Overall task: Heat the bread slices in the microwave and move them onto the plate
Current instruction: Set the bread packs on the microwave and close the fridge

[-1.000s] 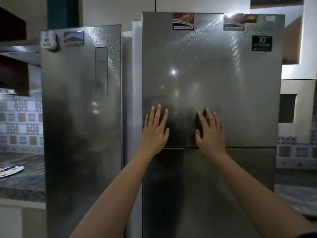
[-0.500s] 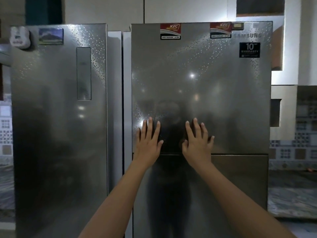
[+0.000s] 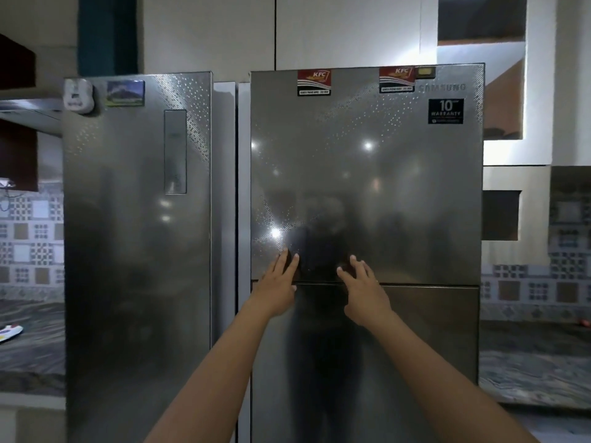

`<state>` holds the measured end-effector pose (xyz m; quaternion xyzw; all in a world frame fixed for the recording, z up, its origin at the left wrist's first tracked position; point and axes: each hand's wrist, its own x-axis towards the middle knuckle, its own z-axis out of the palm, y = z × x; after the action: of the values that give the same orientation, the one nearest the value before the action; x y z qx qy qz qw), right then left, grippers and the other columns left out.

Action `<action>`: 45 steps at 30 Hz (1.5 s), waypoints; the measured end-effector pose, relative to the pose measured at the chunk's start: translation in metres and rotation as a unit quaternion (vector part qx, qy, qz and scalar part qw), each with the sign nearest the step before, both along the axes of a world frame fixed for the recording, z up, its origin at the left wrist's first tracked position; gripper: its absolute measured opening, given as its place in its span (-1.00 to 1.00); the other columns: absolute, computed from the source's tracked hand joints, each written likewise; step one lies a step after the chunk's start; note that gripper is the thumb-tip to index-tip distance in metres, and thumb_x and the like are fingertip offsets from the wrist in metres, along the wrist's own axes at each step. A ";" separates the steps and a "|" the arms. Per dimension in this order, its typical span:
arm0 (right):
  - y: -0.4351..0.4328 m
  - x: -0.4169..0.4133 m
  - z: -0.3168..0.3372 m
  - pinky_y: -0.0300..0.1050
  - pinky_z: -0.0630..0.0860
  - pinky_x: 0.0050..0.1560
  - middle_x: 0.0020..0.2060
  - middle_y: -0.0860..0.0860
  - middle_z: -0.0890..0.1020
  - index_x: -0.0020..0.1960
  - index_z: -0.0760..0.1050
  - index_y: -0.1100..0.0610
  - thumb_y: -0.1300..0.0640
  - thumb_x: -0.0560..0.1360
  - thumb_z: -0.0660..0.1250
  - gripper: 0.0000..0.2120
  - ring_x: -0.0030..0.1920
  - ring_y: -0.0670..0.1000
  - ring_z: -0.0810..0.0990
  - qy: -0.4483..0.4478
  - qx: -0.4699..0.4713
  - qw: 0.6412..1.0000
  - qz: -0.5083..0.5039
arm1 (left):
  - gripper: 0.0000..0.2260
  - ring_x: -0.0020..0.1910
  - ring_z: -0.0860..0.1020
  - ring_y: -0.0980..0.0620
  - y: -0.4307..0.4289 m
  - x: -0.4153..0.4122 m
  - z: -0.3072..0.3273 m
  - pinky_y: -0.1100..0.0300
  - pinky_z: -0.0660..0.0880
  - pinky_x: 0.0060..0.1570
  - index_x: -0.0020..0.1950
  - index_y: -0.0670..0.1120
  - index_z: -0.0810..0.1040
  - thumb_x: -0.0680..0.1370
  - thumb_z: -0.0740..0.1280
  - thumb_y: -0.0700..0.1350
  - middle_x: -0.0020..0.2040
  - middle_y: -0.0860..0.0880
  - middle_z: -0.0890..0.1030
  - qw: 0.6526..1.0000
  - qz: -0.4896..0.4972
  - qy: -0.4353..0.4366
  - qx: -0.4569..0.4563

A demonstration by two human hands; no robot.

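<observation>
**Hands ease off a closed refrigerator, bread not yet in sight**

The left hand and right hand hover at the seam between the upper door and lower door of the right-hand refrigerator. A second ago both palms lay flat on the steel. Now the view has drawn back: the left fingers stay straight against the door, while the right fingers are spread and slightly bent, holding nothing. Both doors remain shut. The bread slices, microwave and plate are not in view, so the task appears barely begun. A white object on the left counter is too cut off to name.
</observation>
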<state>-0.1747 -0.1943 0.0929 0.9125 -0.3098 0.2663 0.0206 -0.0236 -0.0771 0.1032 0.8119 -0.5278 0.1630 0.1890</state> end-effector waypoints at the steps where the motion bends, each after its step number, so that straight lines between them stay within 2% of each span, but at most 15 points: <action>1: 0.005 -0.004 -0.001 0.07 0.20 0.45 0.53 0.03 -0.08 0.51 0.07 0.00 0.23 0.46 0.28 -0.30 0.52 0.09 -0.06 0.017 0.031 0.999 0.010 | -0.41 0.53 -0.24 -0.06 0.005 -0.005 -0.002 -0.02 -0.07 0.51 0.54 -0.05 -0.19 0.63 0.10 -0.12 0.54 -0.05 -0.28 1.000 -0.005 0.024 0.002; 4: 0.020 -0.013 -0.008 0.03 0.29 0.39 0.48 0.03 0.12 0.51 0.08 0.02 0.19 0.49 0.23 -0.36 0.47 0.08 0.17 0.060 0.109 0.991 0.048 | -0.44 0.53 -0.24 -0.03 0.021 -0.016 -0.011 0.01 -0.07 0.50 0.54 -0.06 -0.17 0.63 0.07 -0.14 0.54 -0.04 -0.26 0.998 -0.005 0.058 -0.015; 9: 0.046 -0.018 -0.040 0.03 0.34 0.34 0.42 0.06 0.23 0.48 0.17 0.08 0.17 0.52 0.19 -0.46 0.40 0.12 0.29 0.095 0.137 0.983 0.075 | -0.48 0.54 -0.15 -0.05 0.053 -0.023 -0.036 0.08 -0.07 0.52 0.54 -0.11 -0.10 0.62 0.04 -0.22 0.56 -0.08 -0.13 0.998 0.022 0.043 -0.045; 14: 0.077 -0.009 -0.061 0.01 0.38 0.29 0.35 0.07 0.32 0.39 0.30 0.08 0.10 0.51 0.23 -0.55 0.35 0.11 0.35 0.086 0.165 0.975 0.121 | -0.49 0.54 -0.13 -0.07 0.104 -0.023 -0.058 0.07 -0.09 0.50 0.54 -0.14 -0.07 0.62 0.05 -0.22 0.56 -0.11 -0.07 0.994 0.083 0.059 -0.051; 18: 0.108 0.011 -0.078 0.00 0.35 0.33 0.40 0.07 0.29 0.45 0.23 0.10 0.05 0.55 0.20 -0.51 0.38 0.08 0.31 0.091 0.181 0.966 0.160 | -0.49 0.54 -0.11 -0.09 0.156 -0.019 -0.081 0.07 -0.11 0.49 0.54 -0.13 -0.04 0.63 0.08 -0.17 0.56 -0.13 -0.04 0.985 0.136 0.084 -0.063; 23: 0.158 0.052 -0.090 -0.09 0.26 0.38 0.46 0.09 0.24 0.47 0.21 0.13 0.06 0.57 0.21 -0.50 0.42 0.09 0.28 0.090 0.231 0.938 0.242 | -0.46 0.54 -0.07 -0.11 0.229 0.006 -0.107 0.08 -0.09 0.49 0.54 -0.13 -0.01 0.62 0.13 -0.08 0.55 -0.13 0.00 0.965 0.235 0.108 -0.042; 27: 0.197 0.098 -0.084 -0.06 0.32 0.32 0.43 0.12 0.27 0.46 0.23 0.12 0.03 0.57 0.22 -0.50 0.39 0.13 0.33 0.102 0.235 0.921 0.294 | -0.44 0.54 -0.07 -0.09 0.283 0.035 -0.119 0.08 -0.06 0.49 0.54 -0.12 0.00 0.61 0.14 -0.03 0.56 -0.12 0.00 0.943 0.307 0.122 -0.033; 32: 0.238 0.178 -0.077 -0.13 0.28 0.32 0.39 0.12 0.36 0.41 0.31 0.15 0.06 0.54 0.24 -0.54 0.38 0.09 0.34 0.079 0.223 0.909 0.343 | -0.46 0.55 -0.09 -0.05 0.333 0.081 -0.128 0.09 -0.08 0.49 0.54 -0.10 0.02 0.62 0.14 -0.01 0.56 -0.09 -0.01 0.926 0.357 0.121 -0.030; 38: 0.299 0.295 -0.068 -0.18 0.31 0.26 0.35 0.14 0.39 0.38 0.35 0.18 0.09 0.54 0.25 -0.56 0.35 0.10 0.38 0.056 0.242 0.881 0.404 | -0.46 0.55 -0.10 -0.02 0.400 0.172 -0.117 0.04 -0.06 0.51 0.54 -0.09 0.00 0.62 0.13 0.00 0.57 -0.05 -0.04 0.899 0.416 0.126 -0.044; 42: 0.338 0.372 -0.071 -0.22 0.36 0.19 0.34 0.11 0.45 0.36 0.39 0.20 0.12 0.51 0.28 -0.56 0.31 0.06 0.44 0.041 0.268 0.860 0.432 | -0.46 0.54 -0.07 -0.02 0.437 0.236 -0.114 0.11 -0.06 0.49 0.53 -0.11 0.03 0.61 0.14 -0.03 0.56 -0.07 0.02 0.888 0.445 0.103 -0.056; 45: 0.362 0.421 -0.085 -0.19 0.36 0.21 0.34 0.10 0.46 0.37 0.38 0.15 0.10 0.50 0.28 -0.55 0.32 0.07 0.43 0.078 0.273 0.849 0.446 | -0.45 0.54 -0.03 -0.02 0.456 0.274 -0.128 0.09 -0.05 0.50 0.53 -0.11 0.04 0.61 0.17 -0.03 0.55 -0.09 0.05 0.882 0.451 0.128 -0.053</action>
<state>0.2465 0.1678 0.0081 0.9391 0.0728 0.0795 -0.3262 0.2502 0.3794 -0.0252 0.9647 -0.0667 0.1530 0.2036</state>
